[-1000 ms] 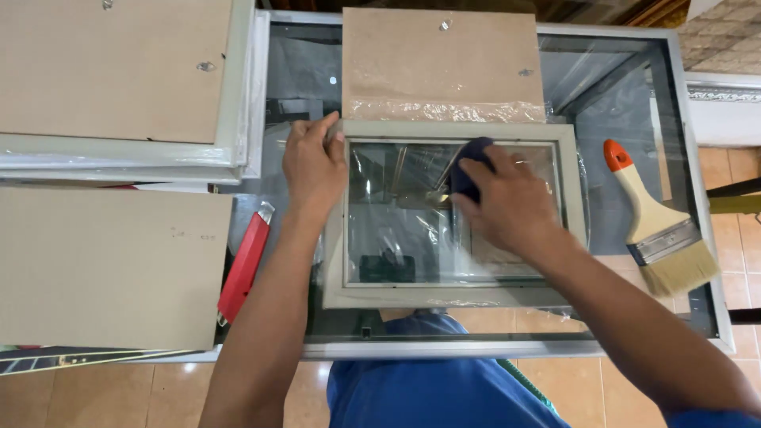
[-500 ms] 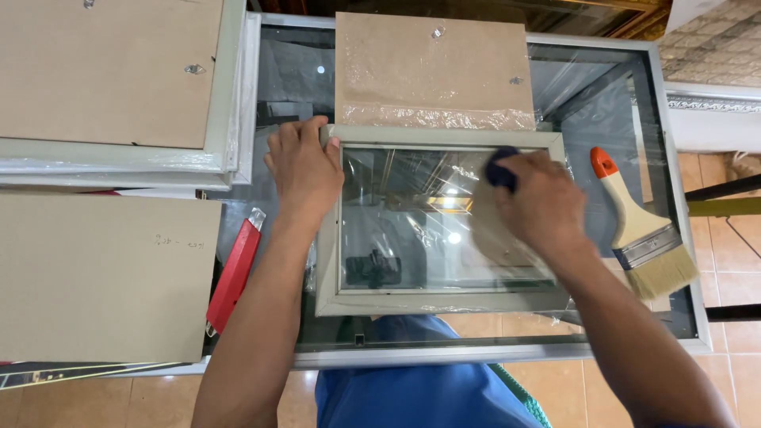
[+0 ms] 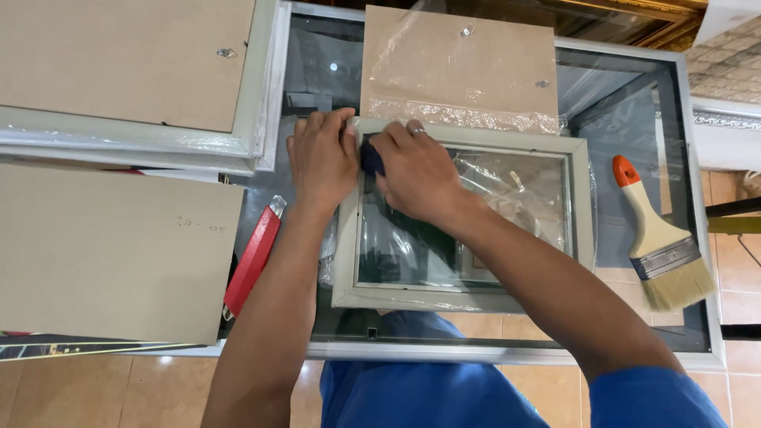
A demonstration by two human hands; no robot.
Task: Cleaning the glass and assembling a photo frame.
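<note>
Here I see the frame (image 3: 464,297) lying flat on the glass table (image 3: 626,103); my left hand (image 3: 321,158) presses fingers-flat on its top-left corner, my right hand (image 3: 416,174) beside it clenches a dark cloth (image 3: 371,158) on the pane; brush (image 3: 658,238) right, backing board (image 3: 460,67) beyond

Head camera, looking straight down, close over glass table (image 3: 634,103).
</note>
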